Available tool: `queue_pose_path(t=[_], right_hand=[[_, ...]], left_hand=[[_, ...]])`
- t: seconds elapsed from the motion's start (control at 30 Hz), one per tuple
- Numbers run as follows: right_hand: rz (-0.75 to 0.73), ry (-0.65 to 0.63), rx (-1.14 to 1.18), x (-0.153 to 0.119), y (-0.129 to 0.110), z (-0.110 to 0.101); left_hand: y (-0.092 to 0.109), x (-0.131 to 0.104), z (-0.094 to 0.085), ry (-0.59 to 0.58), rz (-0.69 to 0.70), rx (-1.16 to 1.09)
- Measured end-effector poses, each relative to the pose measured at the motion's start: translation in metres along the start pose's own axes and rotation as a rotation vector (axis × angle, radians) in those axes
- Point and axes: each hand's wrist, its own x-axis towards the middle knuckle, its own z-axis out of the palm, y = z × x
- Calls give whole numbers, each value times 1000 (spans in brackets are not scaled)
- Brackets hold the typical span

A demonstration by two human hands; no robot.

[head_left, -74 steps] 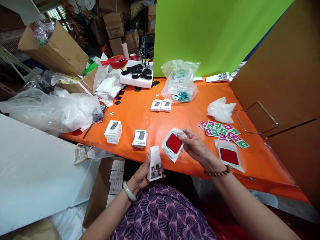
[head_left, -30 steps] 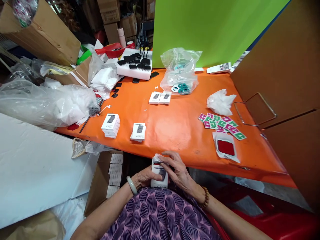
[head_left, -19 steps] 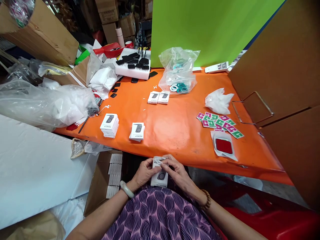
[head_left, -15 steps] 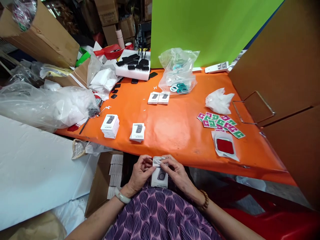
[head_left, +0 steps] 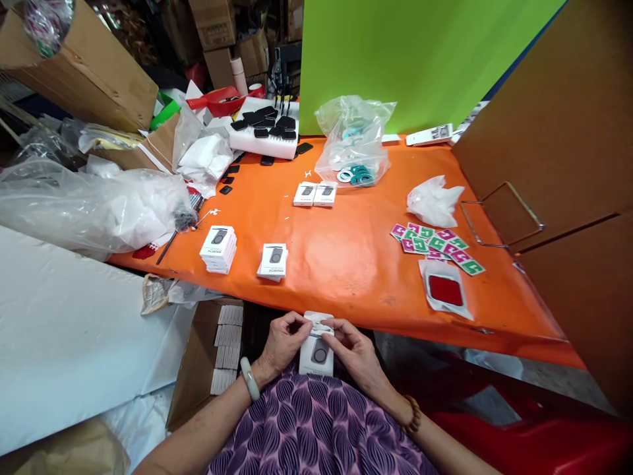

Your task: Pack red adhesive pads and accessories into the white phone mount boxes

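A small white box (head_left: 316, 356) printed with a dark rounded device rests at my lap, by the table's front edge. My left hand (head_left: 284, 342) is at its upper left, thumb and forefinger pinched together over the box's top end. From the other side, my right hand (head_left: 352, 344) pinches at the same end. Between the fingertips shows a small whitish piece (head_left: 317, 325), too small to make out. On the table in front, more such boxes lie in a short stack (head_left: 273, 260) and a taller stack (head_left: 217, 249).
An orange-covered table (head_left: 336, 251) spans the front. Two boxes (head_left: 315, 193) lie farther back, near a clear bag (head_left: 353, 138) of teal rings. Colourful cards (head_left: 435, 244) and a red square pad (head_left: 445, 289) lie right. A carton (head_left: 190, 369) of white boxes stands lower left.
Both hands have shifted slightly on the box's top end. My left fingertips have moved right, over the box, closer to the right ones. The stacks stay put.
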Motion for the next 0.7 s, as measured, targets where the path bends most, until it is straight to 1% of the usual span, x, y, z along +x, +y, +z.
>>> queue_pose_path(t=[0.1, 0.2, 0.27, 0.3, 0.37, 0.43, 0.5, 0.57, 0.6, 0.63, 0.7], right_hand=[[-14, 0, -157, -1, 0, -3], [5, -52, -218, -2, -2, -6], [10, -77, -214, -2, -3, -6], [-10, -67, -214, -1, -4, -6], [-78, -7, -210, 0, -4, -2], [-138, 88, -140, 4, -5, 5], [-150, 157, 5, 10, -6, 11], [-128, 166, 130, 16, -8, 14], [-112, 138, 149, 18, -9, 14], [-98, 95, 135, 19, -10, 13], [-107, 17, 31, 20, -10, 7]], left_hand=[[1, -1, 4, -15, -46, 88], [1, -6, 1, -81, -82, 101], [1, -9, -2, -112, -63, 70], [1, -11, -3, -110, -29, 65], [3, -11, -3, -69, 66, 83], [5, -9, -2, 3, 140, 94], [4, -5, 1, 85, 142, 45], [2, 0, 1, 139, 95, -64], [1, 3, 0, 134, 62, -123], [0, 5, -1, 100, 31, -171], [-3, 9, -6, -17, -14, -212]])
